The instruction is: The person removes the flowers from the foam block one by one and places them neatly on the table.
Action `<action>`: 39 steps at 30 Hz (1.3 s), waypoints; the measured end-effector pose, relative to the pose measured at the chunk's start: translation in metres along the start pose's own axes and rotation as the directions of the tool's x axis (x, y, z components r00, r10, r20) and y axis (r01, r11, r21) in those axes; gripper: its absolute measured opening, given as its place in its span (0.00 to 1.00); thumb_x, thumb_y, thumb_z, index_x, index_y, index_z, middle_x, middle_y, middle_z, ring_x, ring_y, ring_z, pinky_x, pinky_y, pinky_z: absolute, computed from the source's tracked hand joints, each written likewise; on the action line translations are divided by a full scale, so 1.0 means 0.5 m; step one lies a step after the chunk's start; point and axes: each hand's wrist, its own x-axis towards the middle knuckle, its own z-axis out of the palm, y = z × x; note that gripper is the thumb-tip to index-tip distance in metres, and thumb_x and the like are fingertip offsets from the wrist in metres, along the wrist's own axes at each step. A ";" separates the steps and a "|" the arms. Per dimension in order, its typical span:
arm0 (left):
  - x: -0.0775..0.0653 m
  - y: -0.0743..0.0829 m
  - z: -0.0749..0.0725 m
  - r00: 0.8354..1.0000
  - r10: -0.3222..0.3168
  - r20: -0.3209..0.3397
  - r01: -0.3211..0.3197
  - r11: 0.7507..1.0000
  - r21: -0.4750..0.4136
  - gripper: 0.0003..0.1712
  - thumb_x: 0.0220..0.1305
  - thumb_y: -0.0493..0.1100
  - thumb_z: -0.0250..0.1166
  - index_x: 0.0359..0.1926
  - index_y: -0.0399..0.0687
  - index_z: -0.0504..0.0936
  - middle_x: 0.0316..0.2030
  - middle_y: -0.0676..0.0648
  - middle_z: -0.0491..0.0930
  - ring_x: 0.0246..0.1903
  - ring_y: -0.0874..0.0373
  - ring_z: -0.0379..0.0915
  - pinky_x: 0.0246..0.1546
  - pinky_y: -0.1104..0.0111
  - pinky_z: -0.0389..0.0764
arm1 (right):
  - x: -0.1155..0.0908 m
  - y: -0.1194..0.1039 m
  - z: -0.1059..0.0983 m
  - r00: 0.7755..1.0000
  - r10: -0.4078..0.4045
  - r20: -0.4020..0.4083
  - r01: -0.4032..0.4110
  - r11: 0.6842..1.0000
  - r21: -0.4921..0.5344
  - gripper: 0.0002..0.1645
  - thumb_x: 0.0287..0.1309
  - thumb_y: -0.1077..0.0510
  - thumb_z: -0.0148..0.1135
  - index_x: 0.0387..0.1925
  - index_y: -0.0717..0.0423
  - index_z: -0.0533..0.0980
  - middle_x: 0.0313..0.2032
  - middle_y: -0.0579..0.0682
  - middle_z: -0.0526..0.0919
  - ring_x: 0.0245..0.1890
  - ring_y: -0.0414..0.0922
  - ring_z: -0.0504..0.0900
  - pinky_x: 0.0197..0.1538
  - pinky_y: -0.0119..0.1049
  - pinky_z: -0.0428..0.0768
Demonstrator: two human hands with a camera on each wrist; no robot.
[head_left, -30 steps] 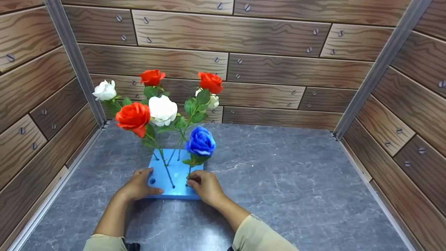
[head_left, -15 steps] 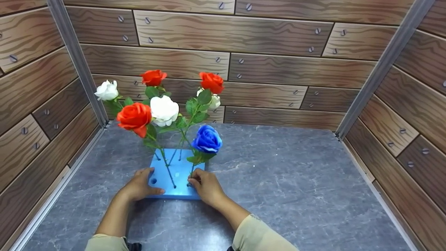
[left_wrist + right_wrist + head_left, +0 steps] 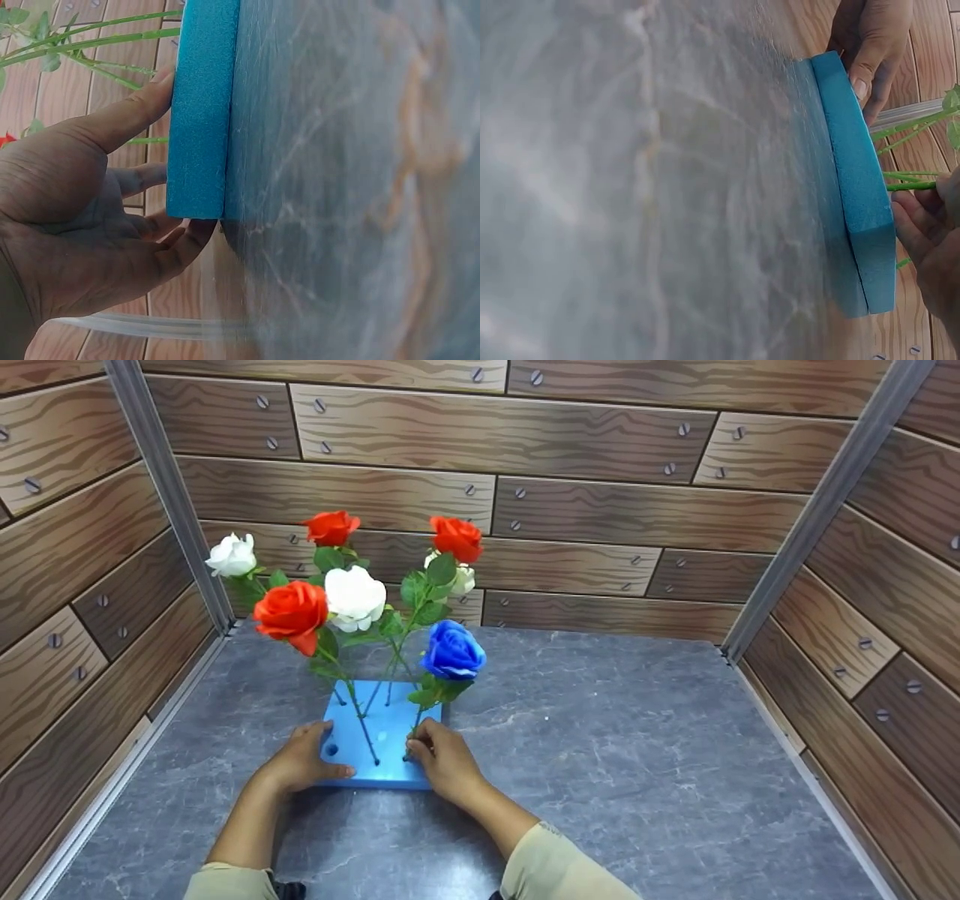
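A blue foam block [image 3: 382, 739] lies on the tabletop and bears several upright artificial roses. My left hand [image 3: 296, 757] grips its near left corner, thumb on the top and fingers along the side; the left wrist view shows this hand [image 3: 97, 187] up close. With thumb and forefinger, my right hand [image 3: 448, 761] pinches the stem of a blue rose [image 3: 454, 651] low down, right at a hole near the block's front right. That rose leans a little to the right. In the right wrist view the fingers of my right hand [image 3: 930, 232] sit close over the block's top.
Red roses [image 3: 291, 615] and white roses [image 3: 355, 598] stand in the block, leaning various ways. An unfilled hole [image 3: 331, 749] shows beside my left hand. Wood-patterned walls [image 3: 585, 510] with metal corner posts enclose the grey marbled tabletop [image 3: 600, 765].
The blue rose's head has swung to the right and slightly up, its stem still pinched in my right hand. My left hand stays on the block.
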 end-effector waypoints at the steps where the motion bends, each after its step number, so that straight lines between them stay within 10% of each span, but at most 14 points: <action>1: 0.000 -0.001 0.001 1.000 -0.003 0.003 0.003 1.000 -0.003 0.63 0.59 0.48 0.85 0.82 0.28 0.57 0.79 0.19 0.53 0.79 0.20 0.54 0.76 0.33 0.67 | -0.001 -0.001 -0.001 1.000 0.002 0.002 -0.002 1.000 0.007 0.07 0.81 0.56 0.59 0.41 0.53 0.76 0.43 0.51 0.88 0.39 0.34 0.80 0.45 0.30 0.80; 20: -0.002 -0.004 0.003 1.000 -0.003 0.023 0.003 1.000 0.006 0.63 0.62 0.51 0.83 0.83 0.29 0.56 0.80 0.20 0.53 0.79 0.19 0.53 0.76 0.32 0.66 | 0.000 -0.031 -0.021 0.998 0.022 -0.051 -0.008 0.968 0.249 0.10 0.82 0.62 0.57 0.57 0.59 0.77 0.47 0.67 0.84 0.47 0.58 0.89 0.48 0.41 0.93; 39: -0.002 -0.006 0.001 0.999 0.001 0.038 -0.002 1.000 0.015 0.62 0.64 0.52 0.81 0.84 0.28 0.54 0.79 0.19 0.53 0.79 0.20 0.53 0.76 0.32 0.65 | -0.031 -0.032 -0.072 1.000 -0.026 -0.014 0.028 0.988 0.151 0.17 0.84 0.61 0.54 0.67 0.56 0.71 0.46 0.58 0.82 0.45 0.54 0.90 0.47 0.34 0.92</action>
